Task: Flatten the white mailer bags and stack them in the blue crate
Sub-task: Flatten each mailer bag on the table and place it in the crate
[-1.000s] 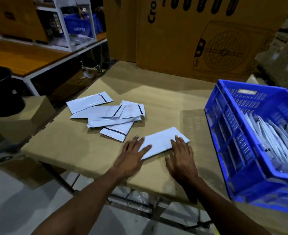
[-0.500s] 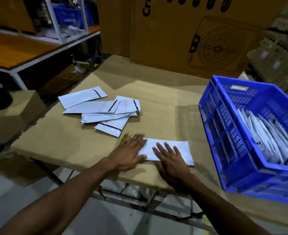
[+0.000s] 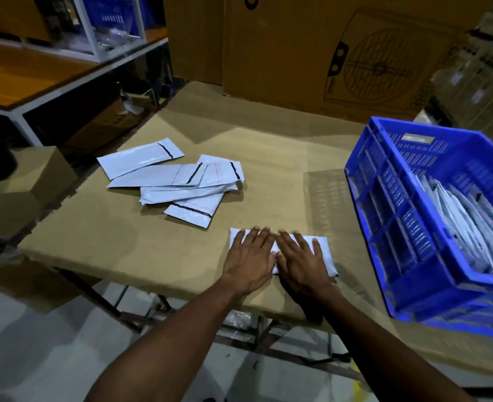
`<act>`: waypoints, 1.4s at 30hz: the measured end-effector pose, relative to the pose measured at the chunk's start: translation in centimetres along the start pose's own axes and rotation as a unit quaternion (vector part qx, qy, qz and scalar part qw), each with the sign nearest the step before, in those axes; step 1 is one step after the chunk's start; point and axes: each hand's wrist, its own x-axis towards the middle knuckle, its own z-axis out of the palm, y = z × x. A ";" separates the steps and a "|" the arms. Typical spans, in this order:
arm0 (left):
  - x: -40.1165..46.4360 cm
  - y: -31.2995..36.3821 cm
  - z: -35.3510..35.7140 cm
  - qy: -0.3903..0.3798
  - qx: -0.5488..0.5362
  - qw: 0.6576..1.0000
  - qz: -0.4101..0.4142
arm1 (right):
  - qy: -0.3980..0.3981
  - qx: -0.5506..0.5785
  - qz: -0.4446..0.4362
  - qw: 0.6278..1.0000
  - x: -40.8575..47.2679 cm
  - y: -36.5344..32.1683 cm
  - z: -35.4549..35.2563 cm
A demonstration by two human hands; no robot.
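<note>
**While one bag is pressed flat, a pile still waits**

Since the blue crate (image 3: pixel 384 181) at the right of the frame already holds a leaning row of white bags (image 3: pixel 465 224), a good part of the job looks done. What remains is the loose pile of bags (image 3: pixel 175 181) left of centre on the cardboard-covered table (image 3: pixel 268 140), five or so, overlapping and not yet smoothed. Low in the middle, one mailer bag (image 3: pixel 322 250) lies near the table's front edge with both hands on it: the left hand (image 3: pixel 249 256) and the right hand (image 3: pixel 301 259) rest side by side, fingers straight and spread, palms down, pressing and gripping nothing. By my reading this bag is being flattened and has yet to go in the crate.

Most of that bag is hidden under the hands. The crate's right side is cut off by the frame, so its count cannot be told. Dim shelving at upper left is hard to make out; it possibly holds another blue crate.
</note>
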 end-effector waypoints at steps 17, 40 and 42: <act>-0.3 -0.2 -0.1 -0.010 0.012 1.000 0.004 | -0.017 0.014 0.013 1.000 -0.9 0.8 0.2; -2.9 -3.3 -1.2 -0.051 -0.040 0.994 -0.087 | -0.142 -0.009 0.066 0.988 -1.2 3.3 -1.8; -2.7 -3.2 -1.4 -0.056 -0.037 0.994 -0.086 | -0.094 -0.038 0.026 0.995 -0.3 1.7 -2.2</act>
